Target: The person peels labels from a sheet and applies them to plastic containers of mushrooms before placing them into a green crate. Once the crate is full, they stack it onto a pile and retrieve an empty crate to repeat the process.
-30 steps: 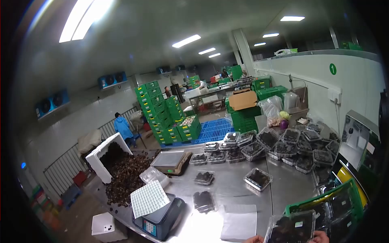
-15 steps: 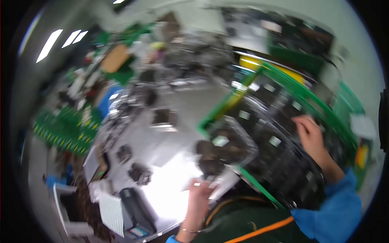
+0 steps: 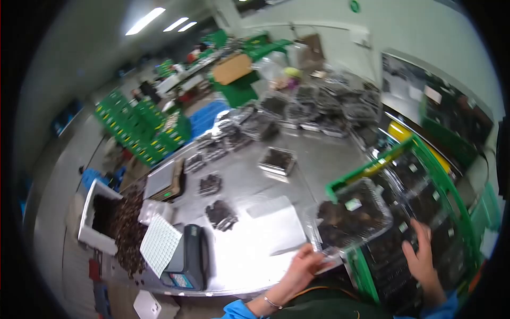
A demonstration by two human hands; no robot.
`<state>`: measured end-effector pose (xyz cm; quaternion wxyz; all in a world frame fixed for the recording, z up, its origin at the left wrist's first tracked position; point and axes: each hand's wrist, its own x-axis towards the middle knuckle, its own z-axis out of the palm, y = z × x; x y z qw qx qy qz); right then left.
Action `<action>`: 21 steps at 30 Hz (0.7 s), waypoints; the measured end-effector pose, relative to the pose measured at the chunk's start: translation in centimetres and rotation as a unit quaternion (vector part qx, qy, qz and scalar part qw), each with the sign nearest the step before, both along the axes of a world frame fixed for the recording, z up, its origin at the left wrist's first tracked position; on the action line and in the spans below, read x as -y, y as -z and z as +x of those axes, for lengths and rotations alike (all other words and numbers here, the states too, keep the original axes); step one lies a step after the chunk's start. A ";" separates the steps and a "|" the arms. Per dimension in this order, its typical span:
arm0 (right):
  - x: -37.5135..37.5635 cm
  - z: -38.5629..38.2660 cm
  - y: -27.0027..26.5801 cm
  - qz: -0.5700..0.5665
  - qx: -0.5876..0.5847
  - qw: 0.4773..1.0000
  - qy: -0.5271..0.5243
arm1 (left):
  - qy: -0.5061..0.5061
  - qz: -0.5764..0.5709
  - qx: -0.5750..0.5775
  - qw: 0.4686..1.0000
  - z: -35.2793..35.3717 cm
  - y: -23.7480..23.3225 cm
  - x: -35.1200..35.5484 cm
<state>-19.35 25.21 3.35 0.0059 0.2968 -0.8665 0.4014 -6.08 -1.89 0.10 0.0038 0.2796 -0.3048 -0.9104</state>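
Note:
My left hand [image 3: 304, 267] is closed on the near corner of a clear plastic box [image 3: 353, 212] filled with dark brown pieces. A white label sits on top of this box, which overlaps the left side of a green crate [image 3: 461, 204]. Inside the crate lie several more clear boxes [image 3: 415, 175] with dark contents and small white labels. Over these boxes is my right hand [image 3: 422, 258], thumb and fingers apart, with nothing between them.
On the metal table [image 3: 313, 159] stand a single box [image 3: 277, 160], two small dark clumps [image 3: 220, 214] and a scale [image 3: 186, 258]. Stacked clear boxes [image 3: 319, 106] line the back. Loose brown pieces [image 3: 130, 231] spill from a white foam box [image 3: 85, 242] at left.
The view has turned, so the table appears farther right and lower. My right hand has come back from the crate's far side toward me. My left hand stays at the box's corner.

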 end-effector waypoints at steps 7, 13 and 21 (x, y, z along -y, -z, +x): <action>4.8 3.6 -2.5 -0.530 0.503 0.678 -0.084 | 0.217 -0.311 -0.306 0.873 -1.1 -2.2 -6.9; -13.8 3.1 -2.2 -0.496 0.216 0.823 0.172 | 0.291 -0.468 -0.397 0.734 -1.2 -7.4 -4.7; -17.3 15.5 -8.3 0.050 0.233 0.827 0.509 | 0.215 -0.533 -0.562 0.595 -4.4 -18.5 -1.0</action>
